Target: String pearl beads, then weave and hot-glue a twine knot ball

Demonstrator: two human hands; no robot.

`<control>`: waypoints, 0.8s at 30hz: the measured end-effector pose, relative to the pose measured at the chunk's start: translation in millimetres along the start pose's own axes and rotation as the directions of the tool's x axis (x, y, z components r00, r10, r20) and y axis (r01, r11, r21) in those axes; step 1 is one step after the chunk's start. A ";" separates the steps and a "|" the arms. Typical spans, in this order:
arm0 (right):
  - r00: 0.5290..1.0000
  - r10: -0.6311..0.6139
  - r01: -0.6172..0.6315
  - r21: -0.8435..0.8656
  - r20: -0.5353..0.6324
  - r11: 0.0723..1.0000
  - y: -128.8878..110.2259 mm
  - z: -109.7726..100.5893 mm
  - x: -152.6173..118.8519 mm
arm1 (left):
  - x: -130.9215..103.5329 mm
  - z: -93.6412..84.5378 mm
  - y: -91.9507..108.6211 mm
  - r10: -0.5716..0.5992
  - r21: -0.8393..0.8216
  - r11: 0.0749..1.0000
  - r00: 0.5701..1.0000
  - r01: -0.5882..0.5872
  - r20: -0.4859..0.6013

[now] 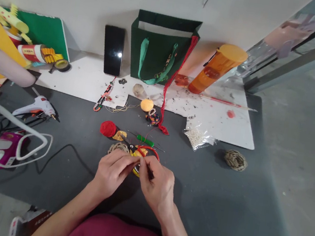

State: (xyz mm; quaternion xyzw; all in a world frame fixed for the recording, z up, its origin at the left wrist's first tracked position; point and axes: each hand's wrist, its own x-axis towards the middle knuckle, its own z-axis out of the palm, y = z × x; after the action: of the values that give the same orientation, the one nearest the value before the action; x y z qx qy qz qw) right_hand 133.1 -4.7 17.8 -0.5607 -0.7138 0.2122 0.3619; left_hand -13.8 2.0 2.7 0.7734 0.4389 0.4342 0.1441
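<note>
My left hand (114, 169) and my right hand (157, 181) meet fingertip to fingertip above the grey table (209, 204). Both are closed in a pinch, and what they hold is too small and hidden to name. Just beyond them lie scissors with red handles (150, 148), partly covered by my fingers. A green-handled hook tool (145, 140) rests behind the scissors. Red yarn (107, 128) sits to the left of it, beside a small yellow crocheted piece (119, 135). A beige coiled piece (119, 147) shows behind my left hand.
A dark green bag (158, 51), a phone (113, 50) and an orange cylinder (218, 70) stand at the back. At left are a glue gun (36, 107) and cables. A bag of white beads (197, 138) and a coiled rope piece (236, 160) lie at right.
</note>
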 end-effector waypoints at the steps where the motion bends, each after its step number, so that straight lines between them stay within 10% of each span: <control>1: 1.000 0.004 -0.004 -0.003 -0.012 1.000 0.0 0.4 0.0 | 0.5 0.2 0.6 -0.006 -0.002 1.000 1.000 0.006 -0.008; 11: 0.977 0.182 -0.169 0.112 -0.116 0.979 -1.7 -5.5 -0.3 | 1.5 1.0 5.3 -0.093 -0.050 0.994 0.995 0.092 -0.024; 24: 0.970 0.229 -0.241 0.337 0.077 0.910 -1.9 -4.5 4.2 | 0.7 1.4 2.6 -0.060 -0.016 0.998 0.997 0.060 -0.037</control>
State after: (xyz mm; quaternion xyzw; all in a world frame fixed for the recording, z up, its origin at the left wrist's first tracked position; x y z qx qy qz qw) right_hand 134.8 -1.7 23.2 -0.5667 -0.5995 0.3855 0.4133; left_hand -11.1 1.3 3.9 0.7505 0.4613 0.4473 0.1545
